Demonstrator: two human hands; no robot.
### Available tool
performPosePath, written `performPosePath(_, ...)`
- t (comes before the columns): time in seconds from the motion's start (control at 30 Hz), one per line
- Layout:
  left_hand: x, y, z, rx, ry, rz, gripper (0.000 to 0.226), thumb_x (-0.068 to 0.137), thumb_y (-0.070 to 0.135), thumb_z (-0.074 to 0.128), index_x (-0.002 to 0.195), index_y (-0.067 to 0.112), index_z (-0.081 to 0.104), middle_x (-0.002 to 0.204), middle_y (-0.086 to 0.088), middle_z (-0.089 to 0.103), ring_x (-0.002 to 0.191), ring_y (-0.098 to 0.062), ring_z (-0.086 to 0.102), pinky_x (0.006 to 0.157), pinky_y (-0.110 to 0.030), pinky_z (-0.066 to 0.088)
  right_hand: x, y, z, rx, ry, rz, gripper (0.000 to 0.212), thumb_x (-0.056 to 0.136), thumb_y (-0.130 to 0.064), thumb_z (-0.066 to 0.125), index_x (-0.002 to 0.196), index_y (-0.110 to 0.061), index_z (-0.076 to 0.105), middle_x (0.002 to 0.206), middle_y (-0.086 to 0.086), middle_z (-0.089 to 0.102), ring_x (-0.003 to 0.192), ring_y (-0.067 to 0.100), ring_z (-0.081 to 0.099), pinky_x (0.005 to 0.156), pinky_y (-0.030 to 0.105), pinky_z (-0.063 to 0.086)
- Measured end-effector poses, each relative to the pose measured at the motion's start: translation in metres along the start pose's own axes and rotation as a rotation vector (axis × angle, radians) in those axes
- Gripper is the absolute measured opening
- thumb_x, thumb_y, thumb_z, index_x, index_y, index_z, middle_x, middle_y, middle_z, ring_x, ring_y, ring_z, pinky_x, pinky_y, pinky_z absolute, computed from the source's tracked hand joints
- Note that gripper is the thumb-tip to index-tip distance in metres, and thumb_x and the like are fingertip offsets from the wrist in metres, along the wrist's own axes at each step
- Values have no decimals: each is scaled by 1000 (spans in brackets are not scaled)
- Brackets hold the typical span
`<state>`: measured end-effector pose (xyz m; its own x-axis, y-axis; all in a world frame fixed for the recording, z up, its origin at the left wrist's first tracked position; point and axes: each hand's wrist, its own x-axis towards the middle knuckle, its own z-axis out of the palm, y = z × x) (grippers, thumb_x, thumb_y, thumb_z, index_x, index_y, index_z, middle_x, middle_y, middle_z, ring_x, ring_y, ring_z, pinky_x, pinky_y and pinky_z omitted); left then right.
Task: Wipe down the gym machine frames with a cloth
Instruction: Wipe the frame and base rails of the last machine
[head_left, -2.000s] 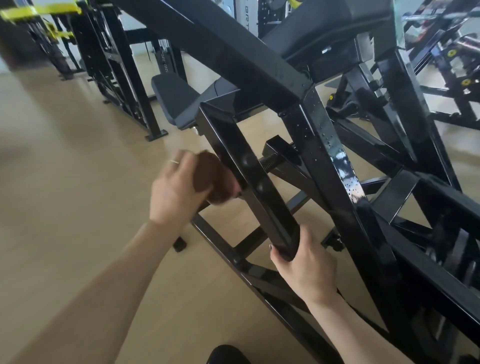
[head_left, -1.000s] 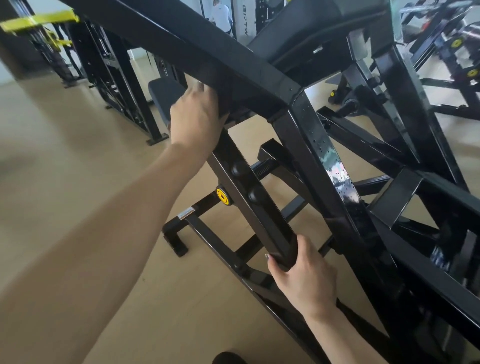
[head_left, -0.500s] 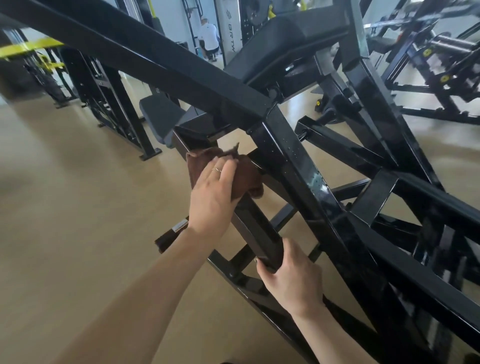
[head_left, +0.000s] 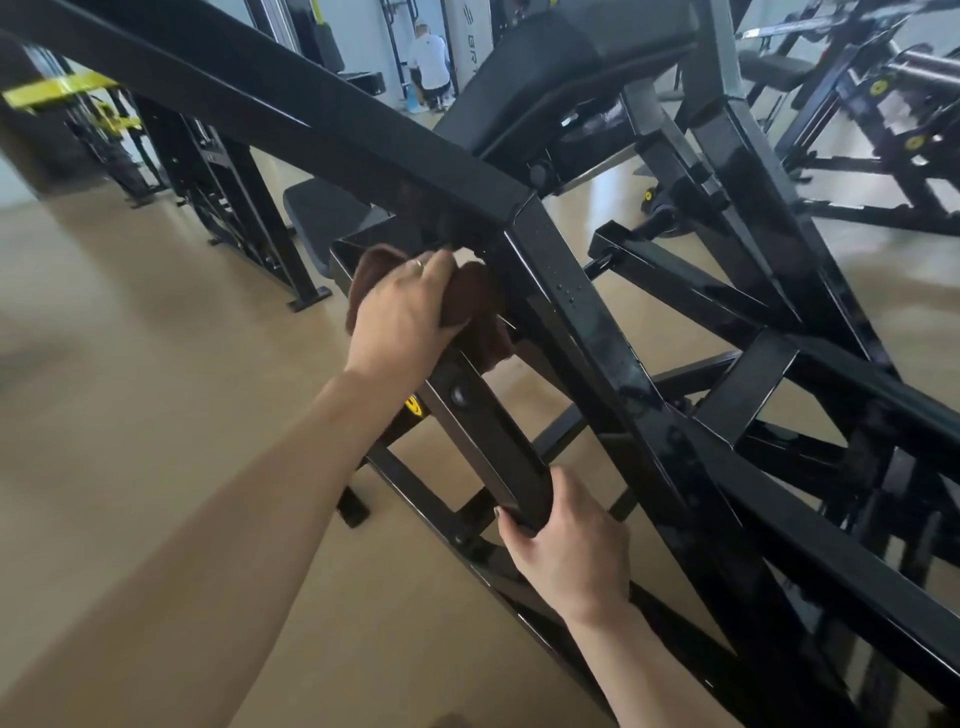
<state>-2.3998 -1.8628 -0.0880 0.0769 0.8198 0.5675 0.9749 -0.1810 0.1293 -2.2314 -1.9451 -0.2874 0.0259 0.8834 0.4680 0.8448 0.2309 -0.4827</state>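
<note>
A brown cloth (head_left: 470, 306) is bunched against the upper end of a slanted black bar (head_left: 485, 441) on a gym machine frame (head_left: 587, 322), just below the joint where a long diagonal beam (head_left: 291, 111) meets it. The left hand (head_left: 402, 317) grips the cloth, fingers curled over it and a ring showing on one finger. The right hand (head_left: 569, 551) holds the lower end of the same bar, thumb on one side and fingers wrapped round the other.

Half a second earlier the cloth and left hand sat slightly lower on the bar; they have since moved up toward the joint, while the right hand has kept its grip at the bar's foot.

A round yellow emblem (head_left: 413, 405) shows on the frame just under the left wrist; its marking is too small to read. White letters on a grey panel (head_left: 475, 44) in the background are cut off and cannot be made out.

A black padded seat (head_left: 319, 213) lies behind the cloth, and a larger black pad (head_left: 571, 57) sits above the frame. Other black machines, one with yellow parts (head_left: 65, 91), stand on the tan floor (head_left: 130, 389). A person in a white shirt (head_left: 428, 57) crouches at the far wall.
</note>
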Motion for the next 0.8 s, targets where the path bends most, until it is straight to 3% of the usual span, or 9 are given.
performPosePath(0.13, -47, 18, 10, -164, 17, -105, 36, 90, 18, 76, 121, 11, 59, 121, -7, 65, 111, -30, 62, 95, -46, 53, 1, -1, -5, 5, -27, -26, 65, 80, -63, 74, 115, -9, 62, 87, 2, 71, 65, 18, 71, 48, 31, 58)
performPosePath(0.23, -62, 31, 9, -143, -2, -129, 42, 89, 15, 77, 126, 10, 58, 128, -8, 62, 119, -30, 59, 99, -47, 52, 3, -4, -11, -31, -105, -40, 69, 86, -67, 64, 125, -11, 54, 97, 2, 69, 72, 18, 70, 53, 32, 59)
performPosePath(0.33, -93, 51, 13, -82, -108, -45, 51, 84, 10, 81, 130, 8, 58, 138, -11, 59, 131, -33, 53, 105, -47, 49, 5, -2, -18, 29, -237, -23, 71, 92, -61, 62, 140, -14, 40, 117, 4, 63, 91, 20, 69, 70, 35, 62)
performPosePath(0.43, -113, 66, 17, -130, -84, -131, 51, 86, 10, 79, 131, 10, 56, 141, -8, 56, 131, -32, 52, 104, -49, 50, -20, 6, -31, 72, -291, -23, 81, 95, -42, 67, 158, -18, 21, 138, 6, 55, 115, 20, 63, 90, 33, 59)
performPosePath(0.57, -143, 86, 39, -147, -220, -115, 53, 91, 17, 75, 139, 17, 52, 143, -2, 55, 136, -24, 48, 112, -39, 42, -67, 27, -52, 113, -386, -18, 93, 96, -30, 68, 164, -20, 5, 168, 7, 23, 152, 23, 31, 118, 32, 35)
performPosePath(0.6, -158, 94, 47, -158, -266, -96, 52, 93, 19, 73, 140, 19, 52, 145, -1, 53, 139, -21, 46, 114, -34, 38, -76, 30, -58, 134, -401, -20, 90, 97, -29, 67, 164, -20, 8, 169, 6, 19, 154, 21, 27, 119, 31, 33)
performPosePath(0.67, -187, 113, 63, -170, -344, -52, 51, 94, 20, 72, 141, 17, 52, 147, -2, 52, 141, -20, 43, 114, -28, 34, -91, 36, -69, 222, -405, 3, 79, 95, -24, 69, 159, -20, 24, 162, 3, 34, 147, 18, 40, 114, 30, 43)
performPosePath(0.73, -208, 131, 77, -181, -369, 17, 47, 92, 16, 73, 136, 12, 57, 141, -6, 57, 138, -23, 47, 113, -30, 35, -104, 49, -82, 307, -400, 72, 58, 95, -18, 68, 147, -19, 42, 143, -1, 52, 129, 15, 56, 105, 29, 51)
performPosePath(0.8, -222, 149, 81, -216, -426, 14, 42, 94, 20, 71, 133, 16, 57, 138, -1, 59, 134, -19, 51, 111, -29, 39, -115, 67, -99, 320, -392, 111, 39, 96, -13, 65, 133, -22, 55, 128, -7, 60, 117, 11, 61, 99, 27, 54)
